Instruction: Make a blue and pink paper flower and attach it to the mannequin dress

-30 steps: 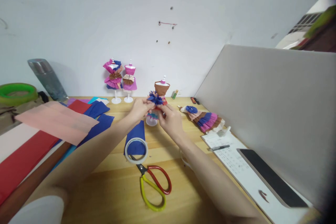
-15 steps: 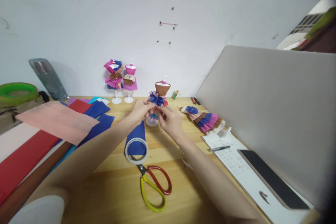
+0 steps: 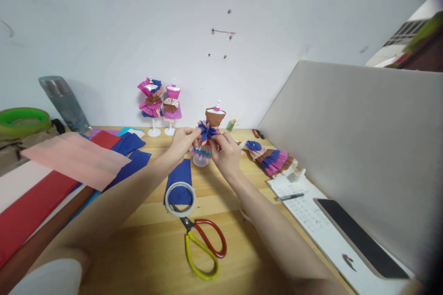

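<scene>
A small dress-form mannequin (image 3: 216, 117) with a brown paper top stands upright on a white base in front of me. At its waist sits a blue paper flower (image 3: 207, 131) with pinkish petals behind it. My left hand (image 3: 187, 140) pinches the flower's left edge between thumb and finger. From the right, my right hand (image 3: 225, 151) is closed on the flower's lower right edge, its fingertips partly hidden. Below the hands, a ruffled skirt edge in blue and pink shows. A blue crepe paper strip (image 3: 180, 170) lies nearer me, under a tape roll (image 3: 167, 199).
Scissors (image 3: 188, 224) with red and yellow handles lie in front. Colored paper sheets (image 3: 76, 159) cover the left. Two dressed mannequins (image 3: 172, 101) stand by the wall; another dressed mannequin (image 3: 273, 159) lies right. Beyond it are a pen (image 3: 291, 197), phone (image 3: 360, 237) and grey panel (image 3: 353, 138).
My right hand has risen slightly and its fingers have moved up onto the flower's right edge. My left hand has shifted a little, still pinching the flower. More of the skirt shows below.
</scene>
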Demonstrator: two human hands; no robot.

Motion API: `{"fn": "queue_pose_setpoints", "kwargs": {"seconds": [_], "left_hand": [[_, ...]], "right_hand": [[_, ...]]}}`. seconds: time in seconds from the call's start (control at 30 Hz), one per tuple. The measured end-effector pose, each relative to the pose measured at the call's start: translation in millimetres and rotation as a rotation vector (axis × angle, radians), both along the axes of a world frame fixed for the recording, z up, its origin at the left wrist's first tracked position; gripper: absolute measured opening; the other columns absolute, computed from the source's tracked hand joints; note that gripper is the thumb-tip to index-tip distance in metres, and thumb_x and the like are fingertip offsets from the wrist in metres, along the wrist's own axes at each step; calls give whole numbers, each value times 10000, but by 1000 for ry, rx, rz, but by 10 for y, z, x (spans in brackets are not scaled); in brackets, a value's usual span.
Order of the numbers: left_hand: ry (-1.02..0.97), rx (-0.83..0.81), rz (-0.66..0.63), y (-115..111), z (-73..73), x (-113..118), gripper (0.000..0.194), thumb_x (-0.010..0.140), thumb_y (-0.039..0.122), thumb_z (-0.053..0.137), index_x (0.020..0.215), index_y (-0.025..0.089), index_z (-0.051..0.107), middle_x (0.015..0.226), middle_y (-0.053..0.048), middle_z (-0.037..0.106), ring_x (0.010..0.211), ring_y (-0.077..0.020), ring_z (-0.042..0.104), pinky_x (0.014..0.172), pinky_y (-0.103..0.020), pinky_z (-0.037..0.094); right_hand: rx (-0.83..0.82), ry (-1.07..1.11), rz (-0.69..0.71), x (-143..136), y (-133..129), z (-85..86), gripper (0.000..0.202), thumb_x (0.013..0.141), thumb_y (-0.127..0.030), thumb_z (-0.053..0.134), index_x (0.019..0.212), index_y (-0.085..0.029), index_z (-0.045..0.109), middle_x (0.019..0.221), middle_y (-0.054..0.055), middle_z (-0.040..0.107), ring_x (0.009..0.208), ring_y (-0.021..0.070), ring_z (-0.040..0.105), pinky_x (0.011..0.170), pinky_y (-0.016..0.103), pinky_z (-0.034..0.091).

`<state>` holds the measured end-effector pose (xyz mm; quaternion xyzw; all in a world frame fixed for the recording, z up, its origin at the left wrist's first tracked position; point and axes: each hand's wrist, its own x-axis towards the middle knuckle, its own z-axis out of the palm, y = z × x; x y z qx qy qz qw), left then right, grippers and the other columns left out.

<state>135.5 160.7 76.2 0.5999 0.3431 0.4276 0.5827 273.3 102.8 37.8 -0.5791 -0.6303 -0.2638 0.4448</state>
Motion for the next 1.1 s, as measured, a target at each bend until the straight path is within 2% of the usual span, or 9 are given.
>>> {"fn": "queue_pose_setpoints", "kwargs": {"seconds": [0.13, 0.27, 0.37, 0.5, 0.63, 0.9, 1.0, 1.1], "left_hand": [[-34, -11, 37, 36, -7, -14, 392, 837, 459, 548, 616, 136, 576, 420, 34, 502, 312, -32, 356, 342, -176, 200], [-4, 27, 42, 67, -28, -7, 329, 790, 345, 616, 546, 139, 538, 420, 37, 497, 313, -23, 342, 341, -170, 206], [27, 27, 38, 83, -37, 3, 274, 775, 277, 612, 546, 136, 555, 423, 44, 494, 311, -22, 335, 343, -169, 214], [85, 28, 27, 74, -30, -12, 278, 777, 265, 595, 533, 140, 550, 427, 44, 496, 317, -23, 342, 345, -169, 213], [165, 31, 29, 43, -20, -112, 276, 778, 275, 586, 538, 148, 536, 423, 46, 490, 315, -27, 335, 341, -173, 188], [418, 60, -63, -157, -28, -586, 277, 721, 290, 617, 493, 148, 550, 403, 17, 512, 306, -53, 372, 345, -174, 230], [482, 77, -70, -337, -73, -850, 269, 680, 291, 647, 469, 158, 547, 394, 14, 515, 321, -72, 398, 349, -179, 244], [520, 103, -17, -512, -113, -1199, 352, 675, 315, 665, 398, 169, 503, 363, 11, 484, 328, -73, 382, 358, -186, 239]], "right_hand": [[46, -224, -71, 32, 33, -38, 244, 929, -267, 515, 750, -181, 656, 737, 56, 642, 606, 139, 520, 570, 260, 322], [42, -384, -133, 65, 51, -64, 291, 937, -273, 504, 693, -181, 634, 678, 54, 624, 570, 138, 471, 584, 280, 284], [17, -385, -111, 67, 20, -71, 235, 935, -241, 491, 780, -176, 655, 735, 71, 645, 607, 149, 497, 603, 286, 292], [-80, -333, -70, 64, -44, -86, 204, 927, -207, 469, 934, -176, 670, 801, 89, 656, 667, 174, 544, 620, 293, 316], [-164, -331, -51, 75, -122, -103, 203, 892, -163, 489, 996, -175, 662, 886, 98, 665, 647, 172, 544, 588, 293, 310], [-186, -345, 95, -57, -460, -116, 219, 873, -108, 474, 963, -162, 666, 783, 68, 656, 646, 165, 563, 581, 267, 354], [-225, -314, 182, -204, -617, -157, 200, 905, -143, 471, 926, -167, 668, 770, 60, 654, 626, 150, 564, 573, 254, 366], [-313, -288, 301, -363, -766, -229, 239, 944, -215, 458, 831, -172, 664, 722, 51, 647, 603, 142, 566, 575, 247, 383]]}}
